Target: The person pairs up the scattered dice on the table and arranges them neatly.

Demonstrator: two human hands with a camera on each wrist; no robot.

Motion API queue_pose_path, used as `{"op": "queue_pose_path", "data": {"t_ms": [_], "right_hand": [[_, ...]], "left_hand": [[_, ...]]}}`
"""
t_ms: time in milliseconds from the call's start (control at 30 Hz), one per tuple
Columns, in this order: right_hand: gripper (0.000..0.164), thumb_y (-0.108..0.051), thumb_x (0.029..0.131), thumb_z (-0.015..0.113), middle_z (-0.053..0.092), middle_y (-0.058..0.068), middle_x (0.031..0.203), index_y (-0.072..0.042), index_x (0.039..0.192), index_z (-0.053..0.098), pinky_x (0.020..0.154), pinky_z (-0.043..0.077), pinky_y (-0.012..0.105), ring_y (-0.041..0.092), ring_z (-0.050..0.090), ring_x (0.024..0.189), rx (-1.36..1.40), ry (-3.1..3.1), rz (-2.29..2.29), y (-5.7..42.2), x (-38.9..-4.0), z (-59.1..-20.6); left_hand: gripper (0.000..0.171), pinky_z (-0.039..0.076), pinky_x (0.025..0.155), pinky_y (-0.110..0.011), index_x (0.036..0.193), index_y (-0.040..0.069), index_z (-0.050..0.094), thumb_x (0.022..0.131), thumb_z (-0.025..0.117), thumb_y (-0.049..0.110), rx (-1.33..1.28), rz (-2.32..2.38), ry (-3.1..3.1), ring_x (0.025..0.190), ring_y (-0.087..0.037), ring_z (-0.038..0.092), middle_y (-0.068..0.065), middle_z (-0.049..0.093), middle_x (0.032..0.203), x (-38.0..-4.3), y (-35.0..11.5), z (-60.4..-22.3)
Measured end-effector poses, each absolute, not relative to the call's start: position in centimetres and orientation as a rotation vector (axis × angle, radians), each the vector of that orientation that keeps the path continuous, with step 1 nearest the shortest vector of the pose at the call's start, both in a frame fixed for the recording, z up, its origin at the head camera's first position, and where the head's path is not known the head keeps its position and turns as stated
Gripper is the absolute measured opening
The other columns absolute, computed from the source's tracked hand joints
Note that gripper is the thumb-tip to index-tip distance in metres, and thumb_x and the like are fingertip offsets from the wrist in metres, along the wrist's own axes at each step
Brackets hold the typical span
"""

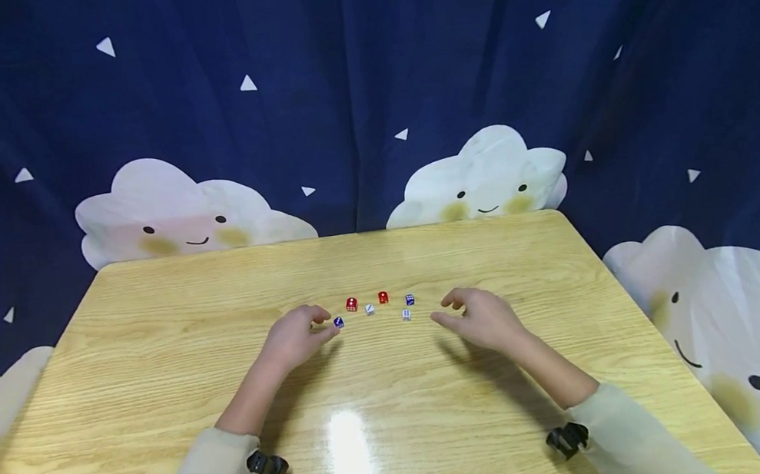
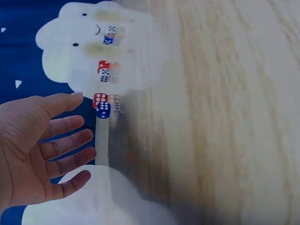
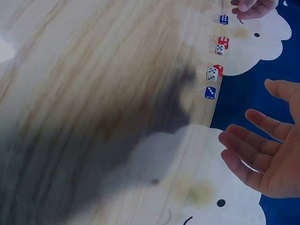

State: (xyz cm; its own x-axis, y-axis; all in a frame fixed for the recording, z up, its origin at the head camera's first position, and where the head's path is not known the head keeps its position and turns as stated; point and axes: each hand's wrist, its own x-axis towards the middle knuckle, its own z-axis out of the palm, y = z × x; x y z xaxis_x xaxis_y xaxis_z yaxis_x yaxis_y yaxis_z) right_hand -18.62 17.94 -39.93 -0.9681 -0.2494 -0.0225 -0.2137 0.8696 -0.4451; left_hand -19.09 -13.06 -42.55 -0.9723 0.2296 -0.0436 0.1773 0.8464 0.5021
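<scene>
Several small dice lie in a loose group on the wooden table. My left hand (image 1: 293,337) hovers at the group's left side, its thumb and fingers apart near a blue die (image 1: 339,322). Just beyond that die is a red die (image 1: 351,304), with a white die (image 1: 370,310) to its right. A second red die (image 1: 382,297) lies farther back. On the right are another blue die (image 1: 410,299) and a white die (image 1: 406,314) in front of it. My right hand (image 1: 482,319) is held to their right, fingers spread and holding nothing.
The pale wooden table (image 1: 176,351) stretches around the dice, with a bright glare patch near its front. A dark blue curtain (image 1: 338,102) with smiling white clouds hangs behind it. Black wrist devices (image 1: 268,469) sit at both sleeves.
</scene>
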Motion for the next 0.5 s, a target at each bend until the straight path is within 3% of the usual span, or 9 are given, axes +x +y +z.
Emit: {"op": "queue_pose_path", "data": {"t_ms": [500], "right_hand": [[0.032, -0.039, 0.085, 0.064, 0.069, 0.005, 0.097, -0.014, 0.104, 0.069, 0.067, 0.05, 0.033, 0.015, 0.064, 0.082, -0.428, 2.882, -0.788, 16.4, -18.4, -41.5]], "left_hand": [[0.034, 0.049, 0.084, -0.043, 0.11, 0.005, 0.065, 0.085, 0.067, 0.028, 0.226, 0.879, 2.881, 0.1, -0.027, 0.062, -0.012, 0.067, 0.108, -20.3, -12.5, -43.7]]}}
